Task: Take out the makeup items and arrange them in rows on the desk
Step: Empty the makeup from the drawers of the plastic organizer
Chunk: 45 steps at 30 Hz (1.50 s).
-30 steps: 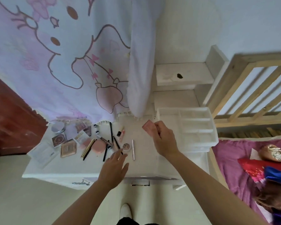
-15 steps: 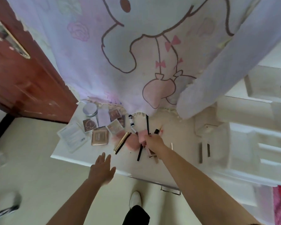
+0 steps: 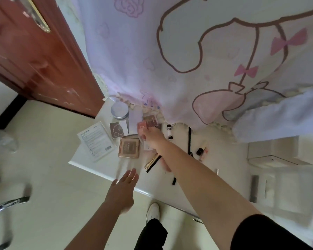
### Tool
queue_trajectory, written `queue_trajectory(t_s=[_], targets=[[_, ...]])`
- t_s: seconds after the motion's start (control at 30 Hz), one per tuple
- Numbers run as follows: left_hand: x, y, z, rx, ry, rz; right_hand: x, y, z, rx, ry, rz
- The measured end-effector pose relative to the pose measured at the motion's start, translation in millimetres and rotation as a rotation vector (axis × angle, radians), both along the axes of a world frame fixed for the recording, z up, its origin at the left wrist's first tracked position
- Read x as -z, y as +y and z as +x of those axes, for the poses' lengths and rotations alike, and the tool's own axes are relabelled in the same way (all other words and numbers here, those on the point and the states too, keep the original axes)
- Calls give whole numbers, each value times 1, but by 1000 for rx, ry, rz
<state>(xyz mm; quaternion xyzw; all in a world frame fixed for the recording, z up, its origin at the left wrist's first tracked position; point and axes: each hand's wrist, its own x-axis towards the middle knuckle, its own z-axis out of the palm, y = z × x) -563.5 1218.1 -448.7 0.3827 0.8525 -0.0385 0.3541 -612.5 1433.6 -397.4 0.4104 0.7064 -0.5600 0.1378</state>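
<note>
Pink compact [image 3: 141,125]: pinched in right hand, just beyond the rose-gold palette [image 3: 129,147], off its far-right corner; over other flat palettes, can't tell if touching them.
Right hand [image 3: 153,137]: fingers curled round the pink compact; forearm stretches across the desk from the palette's near-right.
Left hand [image 3: 123,190]: holds nothing, fingers straight & together, palm down, over the desk's near edge, nearer than the palette.
Desk [image 3: 101,169]: white; palette lies flat nr its left end.
Brown-white card case [image 3: 118,130]: flat, just beyond the palette.
White sachet [image 3: 96,141]: flat, print up, just left of the palette.
Round silver tin [image 3: 119,110]: beyond & slightly left of the palette, by the curtain hem.
Gold tube [image 3: 152,161]: near-right of the palette, lying at an angle, partly under the forearm.
White tube w/ black cap [image 3: 169,132]: right of the palette, past the hand.
Long black pencil [image 3: 189,139]: further right.
Small black-capped bottle [image 3: 201,151]: further right again, lying down.
Cartoon-print curtain [image 3: 188,69]: behind the palette, hem on the desk's far side.
White organiser [image 3: 278,179]: well right of the palette, blurred.
Red-brown door [image 3: 34,56]: far left of the palette.
</note>
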Motion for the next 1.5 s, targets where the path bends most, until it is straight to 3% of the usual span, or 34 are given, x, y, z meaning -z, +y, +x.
queue_trajectory(t_s=[0.2,0.37,0.5,0.63,0.77,0.9,0.97,1.13,1.2,1.27,1.33,1.4,1.5], targets=[[11,-3,-13,-78,-37,0,11,-12,-16,24,25,13],[13,-20,-10,-163,-91,-78,26,-13,34,91,13,-31],[5,-8,-10,-231,-59,-107,17,11,93,107,66,70],[-4,12,16,-407,19,62,-6,17,171,-8,99,322],[-24,60,50,-550,-105,349,-40,30,246,-44,205,506],[-66,120,107,-692,-410,433,-60,50,329,173,239,561],[-80,142,146,-643,-485,399,-58,51,377,306,213,582],[-84,185,239,-566,-590,228,-40,48,481,894,73,614],[-77,191,271,-639,-683,145,-34,48,513,1161,-90,527],[-72,197,288,-739,-788,119,-30,49,534,1364,-164,202],[-76,205,295,-868,-883,143,-32,52,544,1475,-49,-204],[-83,214,300,-959,-944,174,-35,55,549,1586,195,-484],[-94,221,312,-988,-975,217,-33,58,551,1676,348,-390]])
